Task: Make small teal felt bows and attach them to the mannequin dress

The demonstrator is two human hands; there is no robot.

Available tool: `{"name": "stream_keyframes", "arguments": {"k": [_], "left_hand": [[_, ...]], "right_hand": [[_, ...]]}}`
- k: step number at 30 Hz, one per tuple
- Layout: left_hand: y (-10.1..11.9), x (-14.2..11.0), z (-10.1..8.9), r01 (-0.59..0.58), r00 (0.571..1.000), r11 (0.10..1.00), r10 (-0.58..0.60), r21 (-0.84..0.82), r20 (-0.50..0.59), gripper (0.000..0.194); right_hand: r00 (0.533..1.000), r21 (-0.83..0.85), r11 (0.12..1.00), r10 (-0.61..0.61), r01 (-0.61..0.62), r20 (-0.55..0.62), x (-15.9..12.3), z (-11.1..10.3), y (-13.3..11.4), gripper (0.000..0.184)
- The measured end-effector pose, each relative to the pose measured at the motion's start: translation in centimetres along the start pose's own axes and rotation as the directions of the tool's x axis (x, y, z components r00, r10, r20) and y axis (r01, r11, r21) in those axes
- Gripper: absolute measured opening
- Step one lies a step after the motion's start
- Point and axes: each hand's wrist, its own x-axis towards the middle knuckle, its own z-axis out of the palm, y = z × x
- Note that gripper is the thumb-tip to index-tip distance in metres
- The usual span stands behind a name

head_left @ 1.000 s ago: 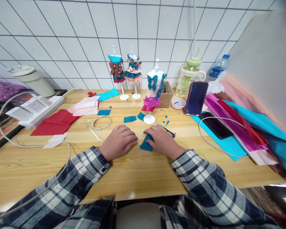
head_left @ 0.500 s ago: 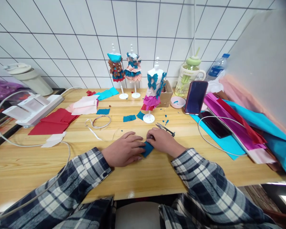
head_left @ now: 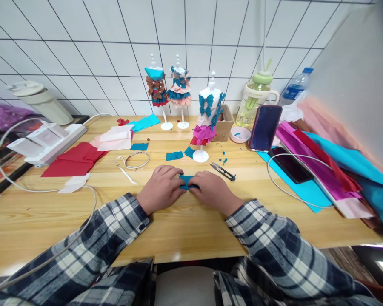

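Between my two hands lies a small piece of dark teal crepe paper, low over the wooden table. My left hand grips its left end with bent fingers, and my right hand pinches the right end. Part of the paper is hidden under the fingers. Thread snips rest just beyond my right hand. Behind the hands stands a small dress form with teal bows and a magenta and red skirt. More teal pieces lie to the left of its base.
Two more dressed forms stand at the back by the tiled wall. On the right are a propped phone, a pink bowl and a pile of coloured paper. Red paper, a power strip and its cable are left.
Both hands have drawn the teal piece slightly away from me. It now lies level between them instead of slanting, and the left fingers have gone from lying flat to gripping its end.
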Motion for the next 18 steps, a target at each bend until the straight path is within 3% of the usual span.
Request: {"name": "stream_keyframes", "arguments": {"k": [4,10,18], "left_hand": [[0.72,-0.19,-0.28,0.040,0.997,0.998,-0.037,0.045,-0.061,0.021],[0.95,-0.03,-0.46,-0.047,0.997,0.999,0.046,0.015,0.067,0.022],[0.58,0.15,-0.30,-0.028,0.997,0.999,0.030,-0.030,0.067,0.021]], "right_hand": [[0.999,-0.058,0.998,0.028,-0.026,0.038,0.05,0.19,-0.20,0.016],[0.995,-0.094,0.995,0.044,-0.036,0.087,0.00,-0.43,-0.47,0.021],[0.988,0.037,0.990,0.131,-0.135,0.083,0.19,-0.22,-0.01,0.016]]}}
